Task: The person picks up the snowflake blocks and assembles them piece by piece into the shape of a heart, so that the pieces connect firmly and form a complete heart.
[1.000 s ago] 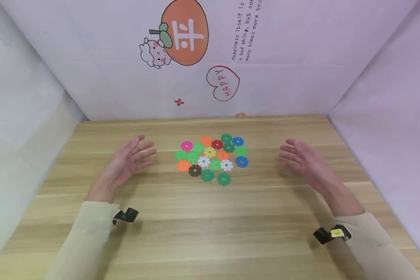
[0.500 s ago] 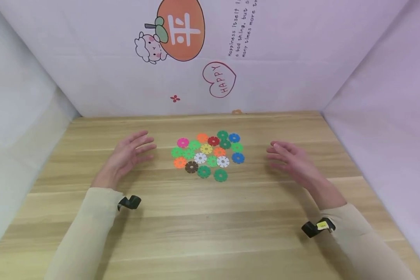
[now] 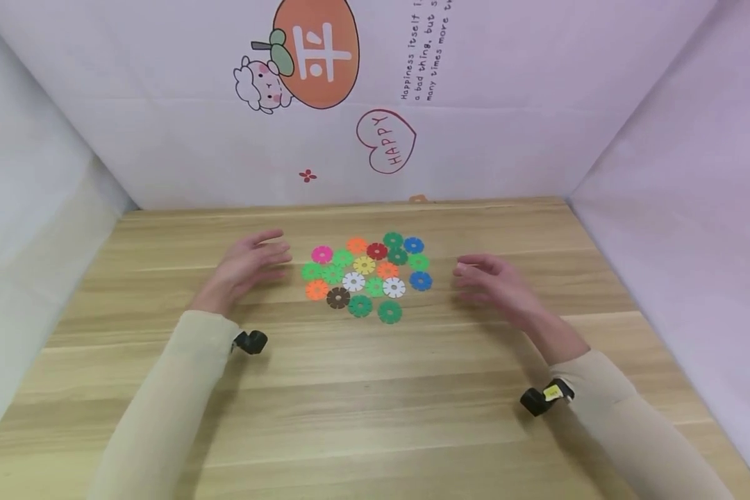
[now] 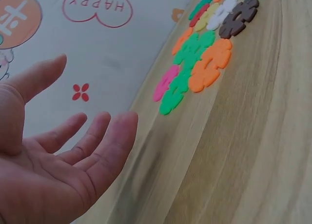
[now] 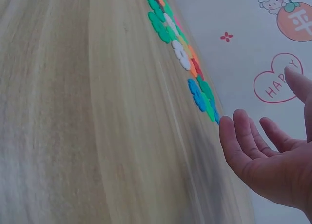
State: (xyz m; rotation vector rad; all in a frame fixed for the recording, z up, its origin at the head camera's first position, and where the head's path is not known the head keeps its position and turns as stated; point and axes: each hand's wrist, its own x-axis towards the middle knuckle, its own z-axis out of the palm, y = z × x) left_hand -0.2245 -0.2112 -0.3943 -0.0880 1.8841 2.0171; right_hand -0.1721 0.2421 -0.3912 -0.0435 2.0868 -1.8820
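Note:
Several flat, notched plastic discs with centre holes lie together mid-table in the head view. Among them are a pink disc (image 3: 322, 255), a brown disc (image 3: 338, 298), a yellow disc (image 3: 364, 264), a dark red disc (image 3: 377, 251) and a blue disc (image 3: 421, 280). My left hand (image 3: 250, 267) hovers left of the group, nearest the pink and light green discs, fingers spread and holding nothing. On the other side my right hand (image 3: 494, 285) is held over the table, nearest the blue discs, also without anything in it. Both wrist views show relaxed fingers apart from the discs.
The wooden table (image 3: 362, 417) runs back to a white printed backdrop (image 3: 506, 104). White side panels stand left (image 3: 31, 208) and right (image 3: 681, 208). Each wrist carries a small black camera mount, on the left (image 3: 251, 342) and right (image 3: 540, 399).
Both hands have moved inward toward the discs, the right more than the left. The whole head view has shifted slightly. The discs keep their arrangement.

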